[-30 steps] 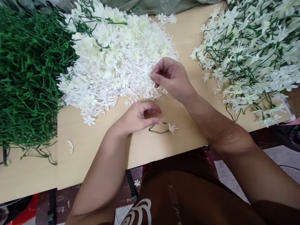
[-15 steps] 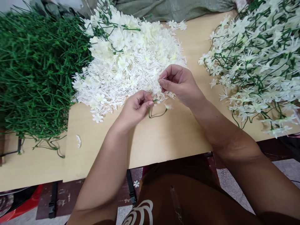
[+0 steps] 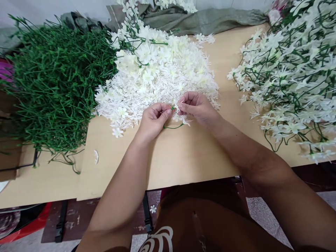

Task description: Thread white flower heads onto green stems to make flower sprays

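Note:
My left hand point(image 3: 153, 119) pinches the end of a thin green stem point(image 3: 173, 126) that curves over the wooden table point(image 3: 183, 157) and carries one white flower point(image 3: 186, 121) at its other end. My right hand point(image 3: 196, 106) is closed in a pinch on a small white flower head point(image 3: 180, 104), held right against the stem tip. Both hands meet at the near edge of a big heap of loose white flower heads point(image 3: 160, 77).
A mound of bare green stems point(image 3: 57, 87) fills the left side. Stems fitted with white flowers point(image 3: 291, 77) are piled at the right. A single loose flower point(image 3: 117, 132) and a petal point(image 3: 96, 156) lie on the table. Grey-green cloth point(image 3: 199, 19) lies at the back.
My left hand lifted the green stem up toward the heap. My right hand drew a flower head from the heap and brought it to the stem tip. The view tilted upward.

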The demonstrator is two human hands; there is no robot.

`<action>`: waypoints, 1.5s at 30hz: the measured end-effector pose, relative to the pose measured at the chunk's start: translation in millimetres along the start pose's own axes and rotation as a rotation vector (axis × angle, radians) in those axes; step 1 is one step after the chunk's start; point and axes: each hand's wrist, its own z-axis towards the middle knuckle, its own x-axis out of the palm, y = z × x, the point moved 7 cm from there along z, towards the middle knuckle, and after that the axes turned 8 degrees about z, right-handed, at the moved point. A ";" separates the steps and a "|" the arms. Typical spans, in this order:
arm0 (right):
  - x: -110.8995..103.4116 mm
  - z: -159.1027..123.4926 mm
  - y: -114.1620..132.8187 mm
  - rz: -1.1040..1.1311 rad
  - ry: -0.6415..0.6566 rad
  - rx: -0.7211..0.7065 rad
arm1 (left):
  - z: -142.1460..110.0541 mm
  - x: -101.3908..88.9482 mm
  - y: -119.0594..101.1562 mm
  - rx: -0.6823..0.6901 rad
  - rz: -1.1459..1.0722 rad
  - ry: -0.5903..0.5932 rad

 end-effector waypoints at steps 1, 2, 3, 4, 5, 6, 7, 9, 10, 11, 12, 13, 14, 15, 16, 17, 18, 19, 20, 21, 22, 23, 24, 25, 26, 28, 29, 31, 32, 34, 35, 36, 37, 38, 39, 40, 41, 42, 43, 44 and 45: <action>-0.3 0.1 -0.2 -0.008 -0.002 -0.003 | -0.1 0.3 0.1 0.003 0.001 0.007; -0.4 0.1 -0.1 -0.020 -0.001 -0.007 | -0.1 0.5 0.3 0.005 0.000 0.012; -0.6 0.2 0.0 -0.032 0.000 -0.010 | -0.1 0.4 0.5 0.006 0.000 0.014; -0.6 0.2 0.2 -0.041 0.001 -0.011 | 0.1 0.5 0.7 0.003 0.003 0.016; -0.6 0.2 0.5 -0.045 0.002 -0.013 | 0.2 0.5 0.8 0.000 0.009 0.018; -0.5 0.3 0.8 -0.049 0.004 -0.015 | 0.3 0.6 0.7 -0.005 0.017 0.019; -0.2 0.3 1.2 -0.057 0.007 -0.019 | 0.3 0.8 0.5 -0.009 0.025 0.023; 0.4 0.4 2.1 -0.091 0.011 -0.036 | 0.2 1.5 -0.4 -0.015 0.028 0.030; 0.4 0.5 2.8 -0.115 0.007 -0.051 | 0.1 1.9 -0.9 -0.014 0.027 0.033; 0.1 0.5 3.6 -0.141 -0.002 -0.067 | 0.0 2.2 -1.3 -0.013 0.029 0.036; -0.2 0.4 4.2 -0.171 -0.011 -0.083 | -0.1 2.5 -1.4 -0.012 0.032 0.038; -0.3 0.2 4.9 -0.202 -0.018 -0.099 | -0.2 2.7 -1.1 -0.011 0.037 0.039; 0.0 0.0 5.5 -0.232 -0.020 -0.116 | -0.2 2.6 -0.6 -0.010 0.042 0.037; 0.6 -0.3 6.1 -0.259 -0.018 -0.132 | -0.1 2.3 0.2 -0.009 0.046 0.034; 1.3 -0.6 6.1 -0.280 -0.010 -0.140 | 0.1 1.9 1.1 -0.007 0.049 0.031; 2.1 -0.7 5.8 -0.294 0.001 -0.143 | 0.3 1.6 2.0 -0.005 0.053 0.030; 2.8 -0.8 5.3 -0.302 0.014 -0.142 | 0.5 1.3 2.9 -0.002 0.058 0.031; 3.4 -0.8 4.7 -0.308 0.027 -0.139 | 0.7 1.1 3.7 0.001 0.064 0.035; 4.1 -0.6 3.9 -0.314 0.042 -0.134 | 1.0 0.7 4.3 0.005 0.068 0.036; 4.8 -0.4 3.3 -0.320 0.057 -0.133 | 1.2 0.4 4.7 0.007 0.070 0.036; 5.5 -0.2 2.9 -0.324 0.069 -0.135 | 1.4 0.1 5.1 0.009 0.070 0.035; 5.9 0.0 2.4 -0.324 0.077 -0.136 | 1.6 -0.2 5.5 0.008 0.068 0.034; 6.0 0.3 1.6 -0.323 0.079 -0.132 | 1.8 -0.5 5.9 0.005 0.066 0.031; 5.8 0.7 0.7 -0.319 0.076 -0.126 | 2.0 -0.8 6.4 -0.001 0.068 0.027; 5.3 0.9 -0.3 -0.316 0.069 -0.119 | 2.2 -1.3 6.8 -0.006 0.073 0.023; 4.9 1.2 -2.1 -0.319 0.059 -0.106 | 2.5 -1.9 7.2 -0.015 0.089 0.018; 5.0 1.1 -2.9 -0.324 0.059 -0.100 | 2.7 -2.1 7.1 -0.019 0.100 0.019; 5.8 0.5 -4.1 -0.342 0.062 -0.093 | 2.9 -1.8 6.8 -0.024 0.121 0.031; 6.4 -0.1 -4.6 -0.357 0.063 -0.090 | 3.0 -1.6 6.6 -0.030 0.128 0.037; 8.0 -1.6 -5.6 -0.397 0.062 -0.085 | 2.9 -1.2 6.3 -0.042 0.135 0.044; 9.0 -2.4 -6.3 -0.417 0.062 -0.082 | 2.8 -0.9 6.1 -0.048 0.136 0.044; 10.0 -3.1 -7.0 -0.432 0.061 -0.078 | 2.7 -0.7 5.9 -0.053 0.136 0.043; 10.9 -3.7 -7.9 -0.440 0.060 -0.073 | 2.6 -0.6 5.7 -0.055 0.137 0.039; 11.4 -3.9 -8.9 -0.437 0.056 -0.066 | 2.6 -0.5 5.6 -0.057 0.136 0.034; 11.2 -3.7 -9.7 -0.423 0.047 -0.059 | 2.5 -0.3 5.7 -0.060 0.132 0.030; 10.5 -3.3 -10.1 -0.400 0.038 -0.052 | 2.5 -0.1 5.9 -0.062 0.125 0.029; 9.4 -2.5 -10.2 -0.369 0.031 -0.043 | 2.5 0.1 6.2 -0.063 0.114 0.028; 8.4 -1.5 -10.1 -0.332 0.033 -0.030 | 2.5 0.3 6.5 -0.063 0.101 0.027; 7.6 -0.5 -10.0 -0.292 0.045 -0.010 | 2.6 0.4 6.8 -0.061 0.090 0.029; 7.0 0.4 -9.8 -0.255 0.065 0.017 | 2.6 0.7 7.1 -0.060 0.080 0.032; 6.8 0.8 -9.5 -0.222 0.090 0.051 | 2.7 1.0 7.4 -0.058 0.073 0.036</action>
